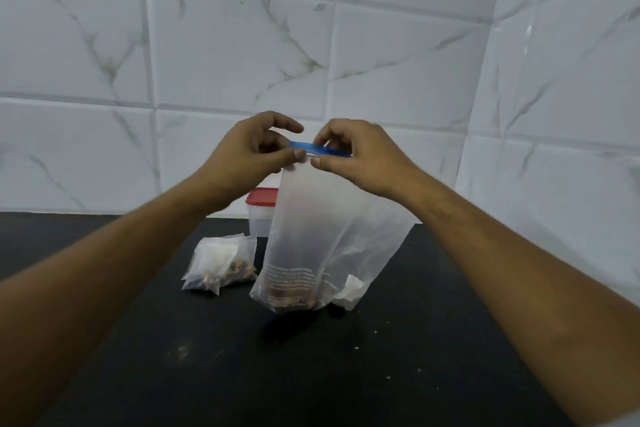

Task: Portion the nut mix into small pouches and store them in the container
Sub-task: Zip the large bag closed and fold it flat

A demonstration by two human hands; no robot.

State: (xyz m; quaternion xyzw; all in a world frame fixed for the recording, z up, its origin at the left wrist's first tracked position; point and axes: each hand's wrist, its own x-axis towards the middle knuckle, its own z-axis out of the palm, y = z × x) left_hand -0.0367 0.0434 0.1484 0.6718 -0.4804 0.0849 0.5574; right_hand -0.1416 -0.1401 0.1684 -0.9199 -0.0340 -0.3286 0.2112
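My left hand [249,149] and right hand [356,158] both pinch the blue zip strip [311,148] of the big bag [311,246], which hangs straight down from that grip, its nuts [291,302] low near the counter [346,374]; the strip runs sideways between the pinches, neither hand nearer

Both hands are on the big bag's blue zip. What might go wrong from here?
The big bag is held only by pinches of the left hand and right hand at its blue zip; a slip could drop it and scatter the nuts at its bottom onto the counter. Swinging, it might also knock the filled pouches beside it.
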